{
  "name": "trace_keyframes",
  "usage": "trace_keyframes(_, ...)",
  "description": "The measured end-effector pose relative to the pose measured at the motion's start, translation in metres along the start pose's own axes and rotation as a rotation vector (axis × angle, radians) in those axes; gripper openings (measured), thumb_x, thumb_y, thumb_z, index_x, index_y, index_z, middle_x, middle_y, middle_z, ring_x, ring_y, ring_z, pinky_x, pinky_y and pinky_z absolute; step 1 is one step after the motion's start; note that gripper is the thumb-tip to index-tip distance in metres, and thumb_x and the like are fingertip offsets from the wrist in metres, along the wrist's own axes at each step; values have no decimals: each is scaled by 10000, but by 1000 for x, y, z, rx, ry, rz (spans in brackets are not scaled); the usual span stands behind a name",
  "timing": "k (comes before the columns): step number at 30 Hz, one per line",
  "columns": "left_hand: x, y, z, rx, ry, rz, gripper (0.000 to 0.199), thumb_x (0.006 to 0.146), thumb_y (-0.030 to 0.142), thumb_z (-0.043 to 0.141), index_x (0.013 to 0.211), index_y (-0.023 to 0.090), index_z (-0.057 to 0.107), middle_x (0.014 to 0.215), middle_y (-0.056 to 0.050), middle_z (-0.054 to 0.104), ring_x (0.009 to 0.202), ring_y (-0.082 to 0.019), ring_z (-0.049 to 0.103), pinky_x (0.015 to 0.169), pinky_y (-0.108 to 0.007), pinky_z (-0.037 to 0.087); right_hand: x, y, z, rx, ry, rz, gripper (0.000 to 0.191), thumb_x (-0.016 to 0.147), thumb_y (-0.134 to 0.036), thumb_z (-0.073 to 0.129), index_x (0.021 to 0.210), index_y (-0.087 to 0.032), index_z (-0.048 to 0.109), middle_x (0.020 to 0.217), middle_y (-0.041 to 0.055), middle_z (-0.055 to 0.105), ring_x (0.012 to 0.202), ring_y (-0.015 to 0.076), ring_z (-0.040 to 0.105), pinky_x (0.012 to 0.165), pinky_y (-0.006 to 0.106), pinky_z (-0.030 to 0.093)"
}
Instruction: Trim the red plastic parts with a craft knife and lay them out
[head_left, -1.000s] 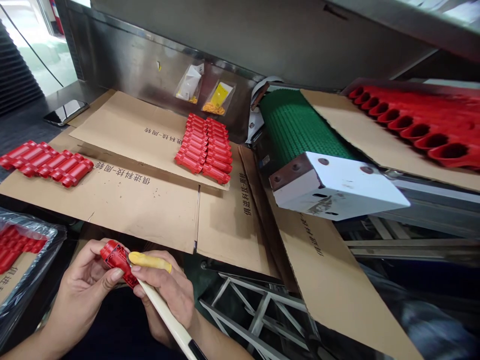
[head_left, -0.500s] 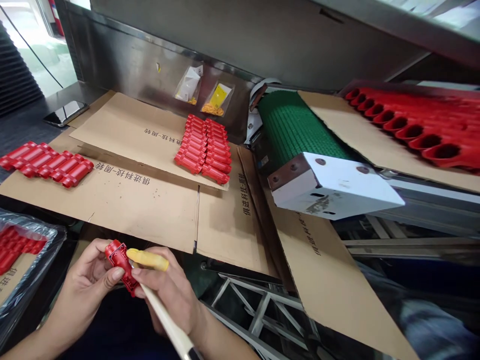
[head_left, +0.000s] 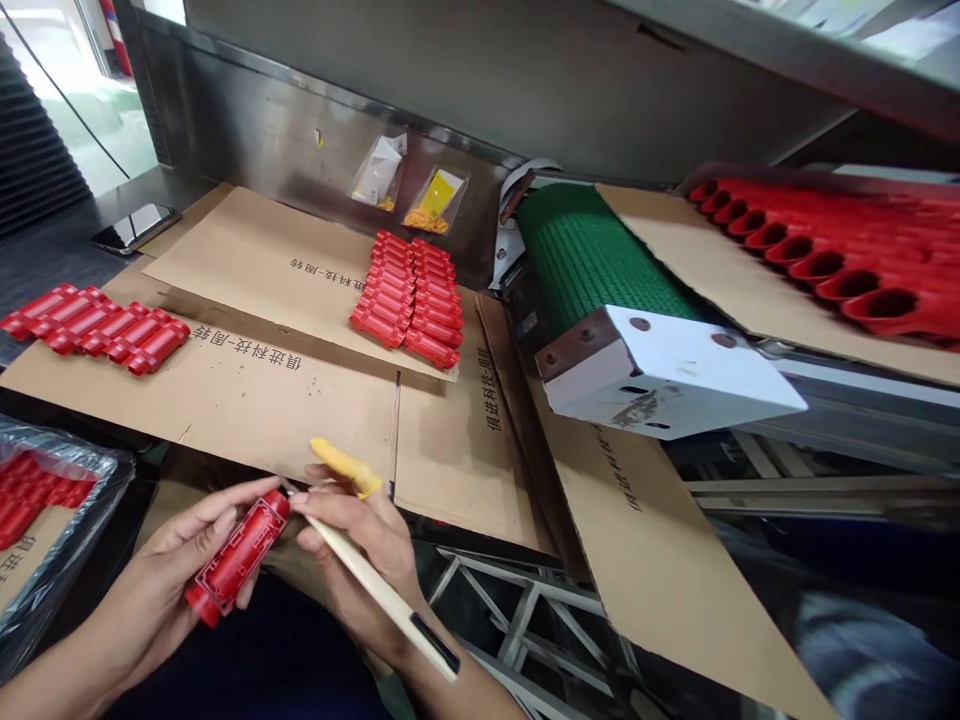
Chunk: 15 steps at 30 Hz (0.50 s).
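Note:
My left hand (head_left: 174, 562) grips a red plastic cylindrical housing (head_left: 241, 553), its flat side with printed dark and pale lines turned up and its far end raised to the right. In my right hand (head_left: 369, 548) is a slim pale-handled knife (head_left: 386, 592), held like a pen. Its short metal tip is at the housing's far end rim; whether it touches, I cannot tell. A yellow finger cot (head_left: 346, 467) covers my right index finger, which is lifted off the handle.
Red housings lie in rows on cardboard at left (head_left: 97, 328) and centre (head_left: 409, 300). A lined tray (head_left: 112, 468) holds more at lower left. A green conveyor belt (head_left: 600, 250) with a white end bracket (head_left: 667, 370) stands right. A phone (head_left: 135, 228) lies at back left.
The red housing has been turned in my left hand, so its long printed side now shows. My right hand and the knife have moved right, and the index finger has lifted.

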<state>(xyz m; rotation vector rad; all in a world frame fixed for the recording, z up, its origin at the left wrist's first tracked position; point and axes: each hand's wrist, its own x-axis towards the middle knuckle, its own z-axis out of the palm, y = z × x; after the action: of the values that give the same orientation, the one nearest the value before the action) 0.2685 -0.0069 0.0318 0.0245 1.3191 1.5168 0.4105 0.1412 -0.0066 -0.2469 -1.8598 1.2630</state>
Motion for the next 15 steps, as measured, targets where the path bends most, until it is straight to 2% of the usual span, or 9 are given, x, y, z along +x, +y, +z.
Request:
trace_keyframes(2,1,0,-8,-81,-47,-75,417,821,530,870,1051,182,870,869,-123,784,611,-158,644,556,-252,529,2,5,5,12,-66,-99,235,1014,-190,726,1239,-238,774,1300,127,723,1136,234,738,981,361,652)
trace_keyframes(3,1,0,-10,-125,-83,-91,487,795,600,864,1012,165,879,888,-145,783,654,-177,652,594,-276,554,1,8,9,6,-71,-153,273,1008,-173,730,1271,-238,765,1290,125,725,1102,229,740,947,355,663)
trace_keyframes(5,-1,0,-10,-155,-144,-75,653,705,677,892,1106,162,872,938,-163,779,746,-209,658,682,-312,584,-4,13,17,-29,-34,-215,391,988,-110,733,1357,-239,728,1261,121,728,1070,226,725,886,342,675)
trace_keyframes(7,-4,-1,-3,-63,-113,4,721,633,566,982,1242,213,828,899,-114,768,745,-194,630,691,-291,566,-11,15,25,-73,27,-205,469,973,-63,723,1403,-250,703,1293,128,700,1084,233,713,854,337,679)
trace_keyframes(9,-6,-2,4,76,32,133,584,650,388,1011,1192,271,828,879,-55,754,699,-157,592,630,-242,520,-16,15,29,-55,68,-162,429,990,-90,710,1385,-259,711,1320,133,675,1052,225,732,832,330,685)
trace_keyframes(11,-5,-3,7,171,154,252,396,715,345,978,1073,260,831,878,-31,743,639,-124,555,573,-217,485,-17,11,26,10,79,-113,329,1025,-174,698,1343,-253,723,1256,125,707,1026,221,754,871,345,686)
trace_keyframes(13,0,-3,3,187,166,335,312,770,351,941,1036,240,820,886,-30,738,607,-110,548,545,-207,483,-15,7,18,71,57,-58,268,1050,-233,678,1314,-236,724,1203,122,745,1069,229,760,934,363,675)
trace_keyframes(15,5,-3,-6,183,117,365,273,812,330,910,1047,236,807,859,-27,728,580,-102,549,531,-200,491,-11,3,9,90,15,-59,265,1050,-211,669,1308,-227,723,1192,126,768,1119,240,749,948,375,669)
